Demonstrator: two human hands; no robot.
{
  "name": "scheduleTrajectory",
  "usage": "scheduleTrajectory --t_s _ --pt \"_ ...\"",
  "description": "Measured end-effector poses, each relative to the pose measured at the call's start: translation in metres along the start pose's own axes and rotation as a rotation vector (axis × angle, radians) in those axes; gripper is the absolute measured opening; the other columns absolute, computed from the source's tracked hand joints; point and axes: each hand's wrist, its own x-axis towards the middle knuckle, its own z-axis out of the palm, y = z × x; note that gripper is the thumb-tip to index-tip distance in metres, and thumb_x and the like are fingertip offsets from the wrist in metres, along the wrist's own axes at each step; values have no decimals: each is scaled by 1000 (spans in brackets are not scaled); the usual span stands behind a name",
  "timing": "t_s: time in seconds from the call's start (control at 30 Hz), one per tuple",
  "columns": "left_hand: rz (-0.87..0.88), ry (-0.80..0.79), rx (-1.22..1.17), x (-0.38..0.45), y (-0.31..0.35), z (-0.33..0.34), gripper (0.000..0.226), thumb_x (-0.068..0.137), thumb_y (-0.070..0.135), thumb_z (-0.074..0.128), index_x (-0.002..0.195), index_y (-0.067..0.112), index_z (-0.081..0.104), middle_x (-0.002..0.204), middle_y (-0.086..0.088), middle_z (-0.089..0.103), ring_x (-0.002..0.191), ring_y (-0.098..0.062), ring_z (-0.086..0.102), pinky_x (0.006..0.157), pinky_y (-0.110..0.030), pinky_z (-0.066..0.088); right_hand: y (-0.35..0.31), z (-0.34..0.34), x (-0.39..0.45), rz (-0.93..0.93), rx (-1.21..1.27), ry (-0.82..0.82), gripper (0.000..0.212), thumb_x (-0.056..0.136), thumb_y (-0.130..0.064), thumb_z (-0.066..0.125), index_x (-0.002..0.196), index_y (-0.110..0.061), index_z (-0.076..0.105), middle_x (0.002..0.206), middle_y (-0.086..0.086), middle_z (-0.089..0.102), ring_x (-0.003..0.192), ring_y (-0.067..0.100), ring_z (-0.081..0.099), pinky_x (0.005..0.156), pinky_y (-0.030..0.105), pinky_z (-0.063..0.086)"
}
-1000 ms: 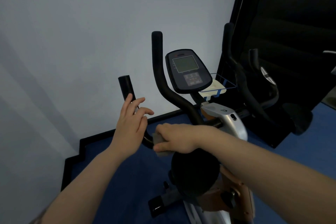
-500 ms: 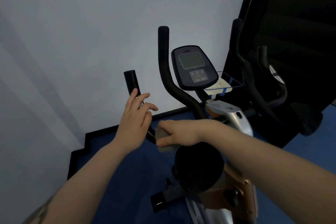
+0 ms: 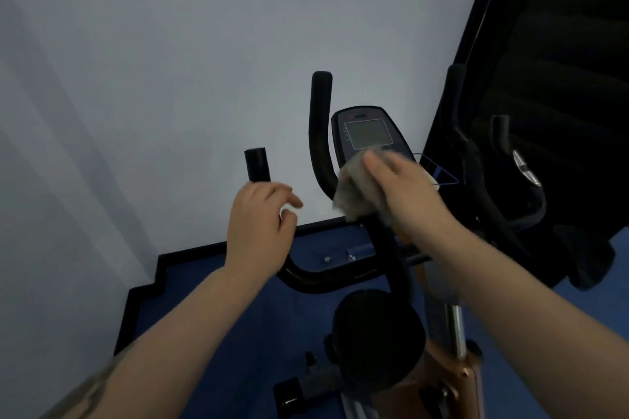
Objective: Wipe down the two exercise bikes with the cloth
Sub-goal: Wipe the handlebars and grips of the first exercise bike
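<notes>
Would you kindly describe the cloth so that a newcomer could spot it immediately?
Start at the nearer exercise bike by the pale wall, and find its console between the black handlebars. Just below the screen, the right hand presses a crumpled greyish cloth, the only soft, pale thing among the black parts.

No text can be read. The exercise bike's console [image 3: 366,133] carries a small reddish mark above its grey screen [image 3: 367,133] and faint marks along the screen's left edge, all too blurred to make out as words or numbers.
</notes>
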Motion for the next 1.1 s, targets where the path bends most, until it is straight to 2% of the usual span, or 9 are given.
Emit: scheduleTrajectory --t_s 0.1,0.17,0.23,0.37,0.47,0.6,0.77,0.93,1.1 --pt "-37 8 41 21 16 12 23 85 3 52 89 18 69 97 5 66 102 -16 56 115 -36 22 -4 14 26 -153 -310 170 28 98 -41 47 110 -21 61 106 -1 65 96 14 61 84 34 47" --pt "-44 -26 120 23 17 20 22 87 6 52 89 20 69 95 8 66 101 -13 55 119 -32 7 12 34 27 -123 -523 32 39 101 -37 42 131 -14 50 125 7 55 111 24 55 92 36 44" --pt "-32 -21 165 20 12 23 20 87 8 53 86 20 69 88 7 67 94 -13 58 120 -30 5 31 38 16 -64 -654 -102 47 102 -39 36 142 -14 37 132 11 49 115 30 51 93 40 43" --pt "-21 18 225 19 11 26 21 88 11 52 76 19 68 70 7 62 78 -14 58 121 -34 10 44 18 9 -102 -785 -183 46 101 -37 41 141 -16 32 127 10 44 104 30 54 81 39 47" --pt "-19 -25 311 19 13 27 21 88 13 53 74 18 68 67 5 61 76 -17 58 120 -36 12 31 35 34 -33 -839 -202 49 99 -47 40 134 -13 36 125 12 46 102 32 55 74 37 41" --pt "-14 -59 331 18 13 23 21 89 15 53 75 19 68 67 6 62 78 -16 58 121 -36 10 32 51 25 -106 -892 -90 56 99 -48 38 143 -15 29 126 11 46 104 28 54 73 31 38" --pt "-17 -45 349 19 11 27 25 89 16 49 75 21 68 69 9 63 80 -13 57 121 -33 5 49 31 14 -220 -996 -112 56 102 -40 36 151 -20 16 126 9 42 107 23 46 85 33 42" --pt "-18 -46 327 19 10 27 23 88 18 50 74 21 68 66 9 61 78 -13 57 121 -32 4 44 57 15 -199 -1191 44 57 102 -47 29 149 -16 21 127 9 44 112 24 43 88 33 38" --pt "-14 -39 337 19 11 28 24 89 16 51 74 21 69 66 10 61 78 -12 57 121 -34 6 51 20 6 -296 -1292 -46 49 101 -44 33 143 -21 32 121 6 48 104 24 45 83 33 35"
